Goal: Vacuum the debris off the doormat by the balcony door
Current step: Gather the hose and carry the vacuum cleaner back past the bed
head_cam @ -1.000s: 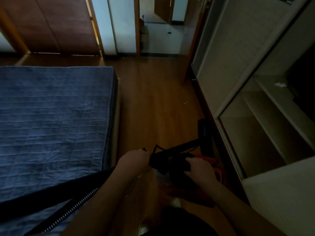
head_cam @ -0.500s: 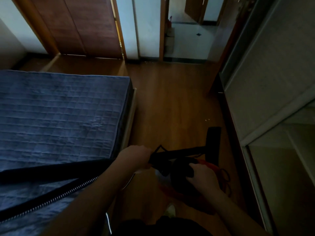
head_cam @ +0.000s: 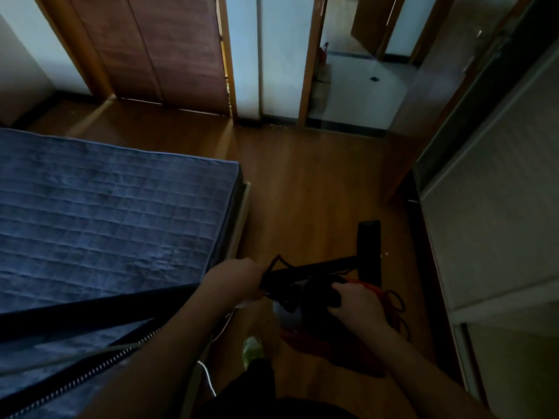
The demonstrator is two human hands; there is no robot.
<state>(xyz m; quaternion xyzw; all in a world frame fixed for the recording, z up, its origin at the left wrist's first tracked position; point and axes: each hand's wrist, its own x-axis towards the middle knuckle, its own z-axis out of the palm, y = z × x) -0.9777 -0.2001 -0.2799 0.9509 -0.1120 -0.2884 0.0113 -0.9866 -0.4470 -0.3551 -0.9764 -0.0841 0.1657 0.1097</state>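
Head view: the left hand (head_cam: 234, 278) grips the vacuum wand (head_cam: 314, 266), whose long axis runs rightward to the floor head (head_cam: 369, 252) on the wooden floor (head_cam: 302, 192). The right hand (head_cam: 355, 300) clasps the dark vacuum body (head_cam: 314, 297).

bed (head_cam: 106, 222): left | wardrobe (head_cam: 499, 207): right | floor (head_cam: 302, 192): between them | vacuum cleaner (head_cam: 317, 294): on floor, near, before the person | floor nozzle (head_cam: 369, 252): ahead of it, beside wardrobe | doorway (head_cam: 357, 80): far end

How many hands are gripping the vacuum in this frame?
2. The left hand holds the near end of the black wand; the right hand grips the vacuum body's dark top. Fingers partly hidden in the dim light.
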